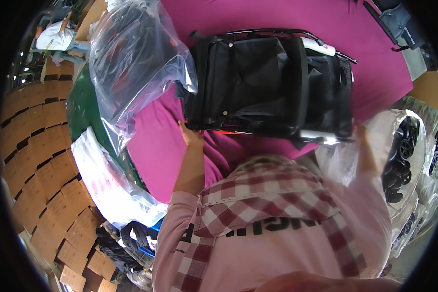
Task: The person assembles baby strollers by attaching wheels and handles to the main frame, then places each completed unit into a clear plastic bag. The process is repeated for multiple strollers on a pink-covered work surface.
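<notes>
A folded stroller (258,68) with black fabric and a dark tube frame lies across the pink-covered table (155,141) before me. Silver-white tube sections and a thin red strip show on its frame. At the near left corner, my left hand (193,136) is closed on the frame, its thumb up and the other fingers partly hidden beneath. My right hand (361,134) is beside the near right corner; blur hides its fingers, so I cannot tell whether it grips. Left of the stroller, a clear plastic bag (136,63) wraps another dark item and touches the frame's left end.
Stacked brown cartons (44,160) fill the left side. White plastic bags (112,180) hang by a green surface (85,104). To the right, a plastic-lined container holds black wheels (399,160). Another person (58,36) is at the far left; dark parts (399,24) lie far right.
</notes>
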Tool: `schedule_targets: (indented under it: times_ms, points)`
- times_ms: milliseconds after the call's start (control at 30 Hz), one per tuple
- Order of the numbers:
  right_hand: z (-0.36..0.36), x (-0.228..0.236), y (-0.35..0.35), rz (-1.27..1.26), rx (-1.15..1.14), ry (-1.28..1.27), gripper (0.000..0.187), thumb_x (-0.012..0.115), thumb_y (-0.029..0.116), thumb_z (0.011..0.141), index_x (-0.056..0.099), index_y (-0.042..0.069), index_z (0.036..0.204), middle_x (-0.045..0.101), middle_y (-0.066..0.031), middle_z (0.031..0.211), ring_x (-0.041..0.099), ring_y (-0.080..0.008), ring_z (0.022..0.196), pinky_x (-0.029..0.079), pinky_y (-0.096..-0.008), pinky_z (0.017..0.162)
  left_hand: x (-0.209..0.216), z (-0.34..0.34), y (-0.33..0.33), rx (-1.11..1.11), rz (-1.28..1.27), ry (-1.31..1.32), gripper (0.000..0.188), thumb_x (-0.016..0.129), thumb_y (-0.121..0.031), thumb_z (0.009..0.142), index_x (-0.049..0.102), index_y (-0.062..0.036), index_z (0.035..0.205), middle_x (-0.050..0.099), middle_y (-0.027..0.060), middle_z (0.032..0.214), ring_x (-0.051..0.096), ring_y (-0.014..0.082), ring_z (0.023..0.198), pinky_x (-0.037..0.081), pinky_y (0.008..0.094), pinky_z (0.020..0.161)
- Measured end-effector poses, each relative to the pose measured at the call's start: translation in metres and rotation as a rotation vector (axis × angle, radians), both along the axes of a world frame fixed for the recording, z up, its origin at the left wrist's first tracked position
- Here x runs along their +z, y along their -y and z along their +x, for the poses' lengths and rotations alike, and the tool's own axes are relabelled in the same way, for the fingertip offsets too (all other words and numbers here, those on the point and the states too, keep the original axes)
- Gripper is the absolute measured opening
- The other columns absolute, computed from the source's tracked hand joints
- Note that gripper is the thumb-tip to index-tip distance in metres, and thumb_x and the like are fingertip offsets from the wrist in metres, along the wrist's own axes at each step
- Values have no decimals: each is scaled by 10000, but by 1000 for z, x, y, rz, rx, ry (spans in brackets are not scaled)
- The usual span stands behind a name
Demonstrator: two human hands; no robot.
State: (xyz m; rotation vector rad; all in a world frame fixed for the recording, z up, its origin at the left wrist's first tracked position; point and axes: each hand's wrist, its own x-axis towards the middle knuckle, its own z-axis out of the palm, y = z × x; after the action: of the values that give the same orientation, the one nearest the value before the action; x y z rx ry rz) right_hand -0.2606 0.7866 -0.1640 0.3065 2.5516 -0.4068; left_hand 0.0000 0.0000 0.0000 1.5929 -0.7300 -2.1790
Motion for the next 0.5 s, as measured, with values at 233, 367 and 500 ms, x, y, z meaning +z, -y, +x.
schedule_targets:
  times_ms: [233, 367, 500]
  points:
    - [74, 145, 184, 48, -40, -221, 810, 462, 692, 826, 503, -31, 1189, 561, -271, 1205, 519, -408, 1160, 398, -453, 966, 21, 10, -3, -44, -16, 106, 609, 477, -640, 860, 474, -195, 1276, 508, 14, 1252, 453, 220, 1129, 340, 464, 972]
    - [104, 154, 176, 179, 0, 122, 901, 505, 685, 810, 456, -90, 1268, 559, -310, 1187, 553, -411, 1115, 421, -447, 944, 18, 0, 15, -42, -47, 74, 537, 514, -560, 874, 467, -211, 1279, 505, 10, 1257, 451, 217, 1138, 348, 479, 951]
    - [156, 159, 171, -45, 47, 456, 894, 618, 624, 782, 465, -134, 1229, 584, -282, 1152, 640, -377, 962, 529, -413, 805, 19, -11, 23, 93, -190, 119, 401, 602, -417, 855, 479, -233, 1190, 545, 4, 1090, 490, 189, 1017, 397, 424, 855]
